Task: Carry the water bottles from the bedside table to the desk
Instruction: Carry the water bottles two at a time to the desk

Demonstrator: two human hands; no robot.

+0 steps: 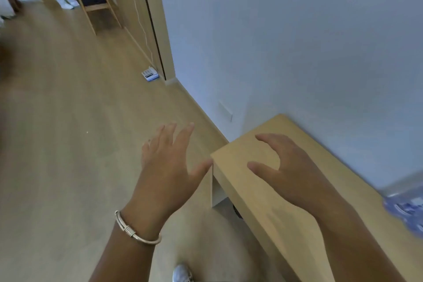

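Head view showed our left hand and right hand both spread and holding nothing, the right above a light wooden table. The blurred water bottles lay at the frame's right edge on that table, nearer the right hand, their long axis unclear. Around us were a pale wall and wood floor.
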